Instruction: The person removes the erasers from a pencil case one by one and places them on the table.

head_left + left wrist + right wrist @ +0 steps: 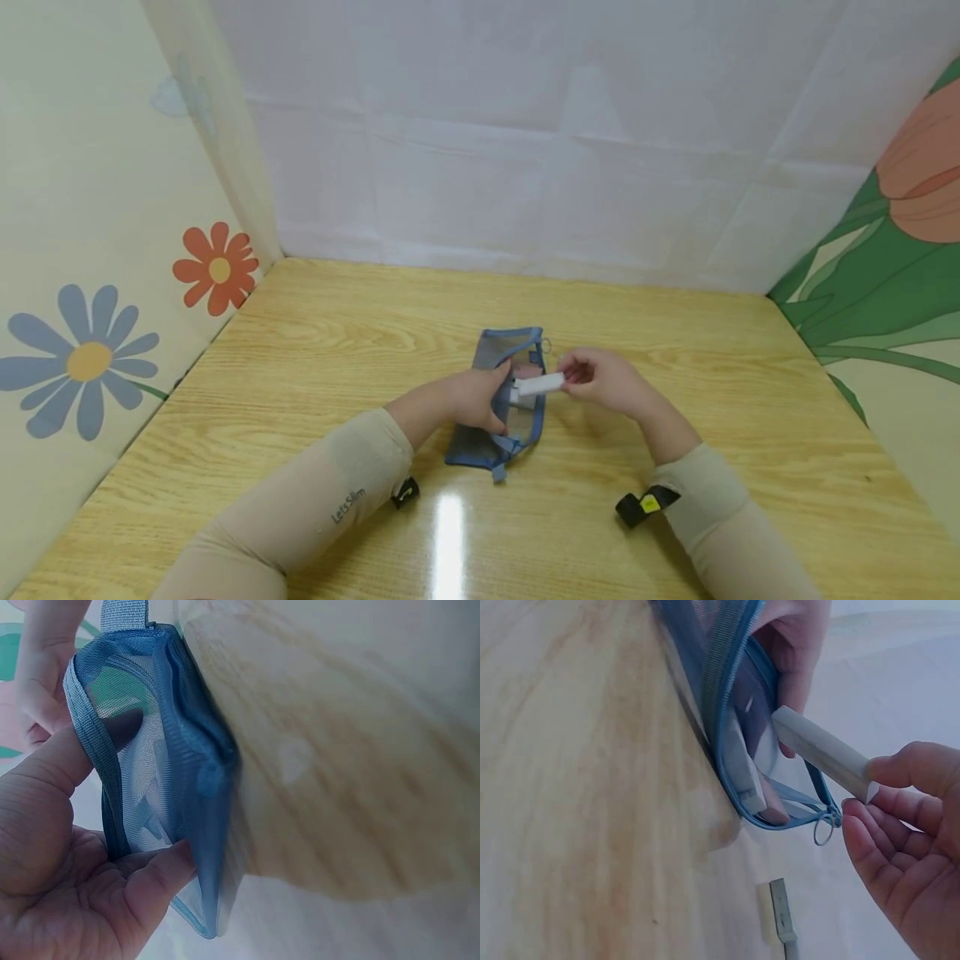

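A blue zippered mesh pouch lies on the table with its mouth spread. My left hand holds that mouth apart, some of its fingers inside the rim in the left wrist view. Between thumb and fingers, my right hand pinches one end of a white rectangular bar. The bar's far end is at the pouch opening. Inside the pouch, the right wrist view shows another white block and a pinkish piece; their kinds cannot be made out.
The wooden table meets a white cloth backdrop behind, with flower-printed panels at left and right. A small metal ring hangs at the pouch's corner. Black straps, one a wrist strap, show by both sleeves.
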Tool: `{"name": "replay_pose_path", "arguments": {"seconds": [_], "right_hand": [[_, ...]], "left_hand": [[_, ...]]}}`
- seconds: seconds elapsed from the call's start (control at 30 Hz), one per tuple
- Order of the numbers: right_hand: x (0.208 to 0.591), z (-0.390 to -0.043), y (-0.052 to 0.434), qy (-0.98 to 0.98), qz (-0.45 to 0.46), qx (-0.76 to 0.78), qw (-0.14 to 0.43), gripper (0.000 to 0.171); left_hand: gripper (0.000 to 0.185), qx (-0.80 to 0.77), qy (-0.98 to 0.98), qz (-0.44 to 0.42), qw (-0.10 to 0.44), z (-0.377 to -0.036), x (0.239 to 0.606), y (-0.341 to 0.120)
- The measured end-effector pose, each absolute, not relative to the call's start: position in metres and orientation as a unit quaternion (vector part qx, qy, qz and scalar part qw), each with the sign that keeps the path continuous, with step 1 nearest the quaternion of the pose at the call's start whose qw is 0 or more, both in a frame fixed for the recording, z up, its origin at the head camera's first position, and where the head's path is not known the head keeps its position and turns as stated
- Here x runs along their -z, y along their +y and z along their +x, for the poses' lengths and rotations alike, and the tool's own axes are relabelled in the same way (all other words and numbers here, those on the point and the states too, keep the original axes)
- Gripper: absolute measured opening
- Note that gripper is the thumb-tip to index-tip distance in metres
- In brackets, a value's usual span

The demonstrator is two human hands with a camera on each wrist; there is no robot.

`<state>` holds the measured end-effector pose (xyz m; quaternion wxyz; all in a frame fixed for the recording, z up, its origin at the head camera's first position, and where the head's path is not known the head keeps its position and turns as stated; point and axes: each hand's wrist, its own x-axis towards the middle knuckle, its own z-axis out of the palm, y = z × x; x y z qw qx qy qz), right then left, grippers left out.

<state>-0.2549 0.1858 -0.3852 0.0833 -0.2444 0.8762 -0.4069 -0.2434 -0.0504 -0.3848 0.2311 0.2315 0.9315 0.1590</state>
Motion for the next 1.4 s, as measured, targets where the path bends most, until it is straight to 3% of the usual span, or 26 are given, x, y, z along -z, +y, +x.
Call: {"name": "replay_pose_path", "arguments": {"seconds": [0.4, 0.67, 1.4], "right_hand": [[0.381, -0.267, 0.209, 0.889, -0.132, 0.437, -0.020, 0.020], [0.387, -0.271, 0.220, 0.894, -0.098, 0.437, -0.023, 0.019], [0.410, -0.275, 0.229, 0.904, -0.096, 0.412, 0.050, 0.021]], "left_hand": [[0.106, -0.161, 0.933, 0.237, 0.218, -0.242, 0.385, -0.051], [0.108, -0.163, 0.934, 0.244, 0.204, -0.243, 0.390, -0.050], [0.109, -0.162, 0.934, 0.236, 0.215, -0.244, 0.390, -0.051]]}}
